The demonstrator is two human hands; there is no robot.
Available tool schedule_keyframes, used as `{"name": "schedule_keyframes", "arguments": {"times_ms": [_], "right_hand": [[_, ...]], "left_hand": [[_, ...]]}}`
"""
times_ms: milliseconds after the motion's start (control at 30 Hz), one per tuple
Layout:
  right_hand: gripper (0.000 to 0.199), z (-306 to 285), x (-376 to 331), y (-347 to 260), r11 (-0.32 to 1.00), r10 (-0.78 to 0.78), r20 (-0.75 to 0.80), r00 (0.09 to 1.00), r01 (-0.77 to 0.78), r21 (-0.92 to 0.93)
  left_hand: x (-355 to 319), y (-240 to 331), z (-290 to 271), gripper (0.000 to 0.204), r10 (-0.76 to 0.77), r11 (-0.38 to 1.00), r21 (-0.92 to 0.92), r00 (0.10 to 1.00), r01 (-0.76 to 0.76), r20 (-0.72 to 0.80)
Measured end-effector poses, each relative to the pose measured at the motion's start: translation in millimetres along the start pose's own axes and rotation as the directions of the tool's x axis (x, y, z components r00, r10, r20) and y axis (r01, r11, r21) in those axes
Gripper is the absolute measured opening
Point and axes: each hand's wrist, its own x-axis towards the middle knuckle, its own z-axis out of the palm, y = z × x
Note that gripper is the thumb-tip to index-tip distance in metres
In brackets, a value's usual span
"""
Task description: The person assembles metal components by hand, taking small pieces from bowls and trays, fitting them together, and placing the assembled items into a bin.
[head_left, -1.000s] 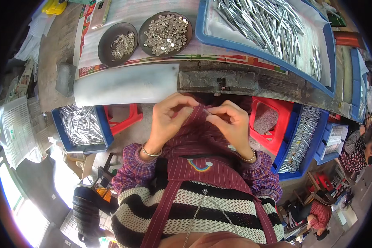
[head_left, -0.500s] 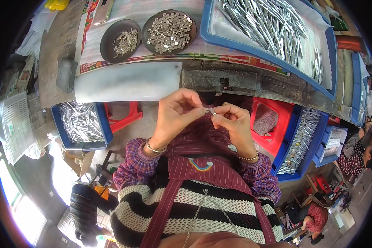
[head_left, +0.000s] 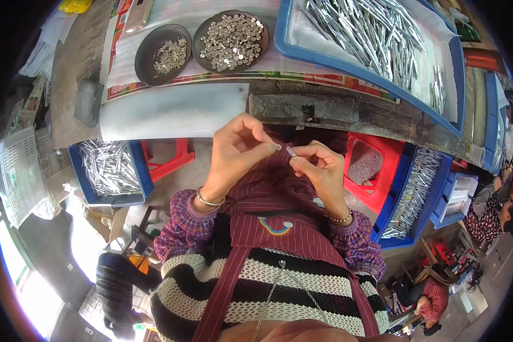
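Note:
My left hand (head_left: 233, 149) is closed in a pinch, thumb against forefinger, on a small shiny metal disc (head_left: 278, 147) that is mostly hidden by the fingertips. Facing it, my right hand (head_left: 320, 161) pinches a flat metal strip (head_left: 290, 151) with a rounded tip and a hole; its other end disappears into the fingers. A narrow gap separates the two pieces. Both hands are raised above my maroon apron (head_left: 290, 196), in front of the bench edge. Beyond them on the bench, one dark bowl (head_left: 251, 64) holds silvery discs and another (head_left: 145, 60) holds small pins.
A blue tray (head_left: 347, 77) of long metal strips stands at the far right of the bench. A pale plate (head_left: 174, 111) lies along its edge. Blue crates of metal parts stand lower at left (head_left: 119, 199) and right (head_left: 376, 228), beside red stools (head_left: 385, 188). Other people are farther off.
My left hand has drawn slightly left and up, parting the disc from the strip's tip. My right hand keeps its pinch almost in place.

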Motion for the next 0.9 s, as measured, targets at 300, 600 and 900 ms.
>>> {"name": "schedule_keyframes", "arguments": {"times_ms": [300,600,900], "right_hand": [[0.015,3.4,1.5,-0.2,0.996,0.031,0.026,0.999,-0.029,-0.089],[0.017,8.2,3.8,-4.8,0.984,0.041,0.158,0.987,-0.013,-0.176],[0.015,11.7,3.7,-5.6,0.994,0.044,0.155,0.987,-0.027,-0.11]], "left_hand": [[-13.8,23.3,-29.4,0.023,0.038,0.998,0.057,0.985,-0.029,-0.17],[-69.9,104.1,-275.6,0.019,0.661,0.681,0.732,0.41,0.024,-0.629],[-50.2,116.5,-350.3,0.021,0.684,0.386,0.802,0.442,0.457,-0.58]]}}
